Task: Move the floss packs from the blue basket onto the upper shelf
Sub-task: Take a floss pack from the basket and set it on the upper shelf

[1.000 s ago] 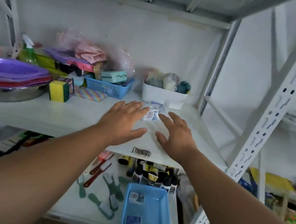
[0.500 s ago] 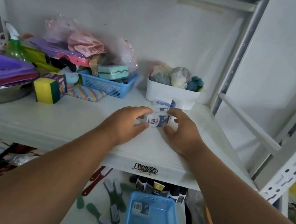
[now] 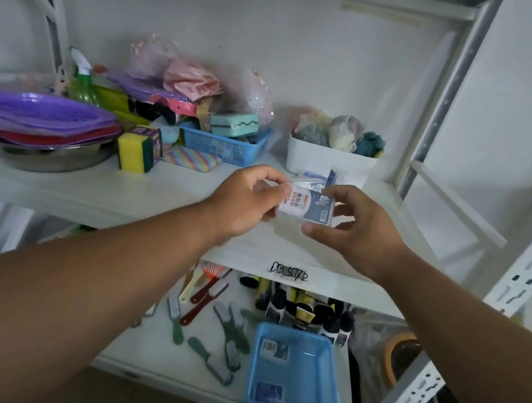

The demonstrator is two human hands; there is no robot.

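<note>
Held pack: a small clear-plastic floss pack with a blue-and-white printed card (image 3: 307, 207), held just above the front part of the white upper shelf board (image 3: 168, 197).
Left hand (image 3: 247, 198): fingers curled, pinching the pack's left edge.
Right hand (image 3: 354, 225): thumb under the pack's lower right corner and fingertips at its top right edge, a light pinch with the other fingers loosely spread.
Packs already up: more clear floss packs (image 3: 318, 178) lie on the upper shelf just behind the held one, in front of a white plastic tub of coloured bath puffs (image 3: 331, 157).
Source: a shallow blue plastic basket (image 3: 327, 379) on the lower shelf, with two packs left in it, one near its back left corner (image 3: 275, 350) and one near its front left (image 3: 269, 394).
Progress, as I judge it: partly done; two packs still to bring up.
Risk: the smooth pack is held only at its edges, so it could slip out if one hand lets go early, and fall past the shelf lip. Setting it carelessly on the packs behind could make them slide.
Hard to see: how many packs lie behind the hands; the print is too small to read fully; whether the held pack touches the board.
Around: green-handled brushes (image 3: 228, 351) beside the basket.
</note>
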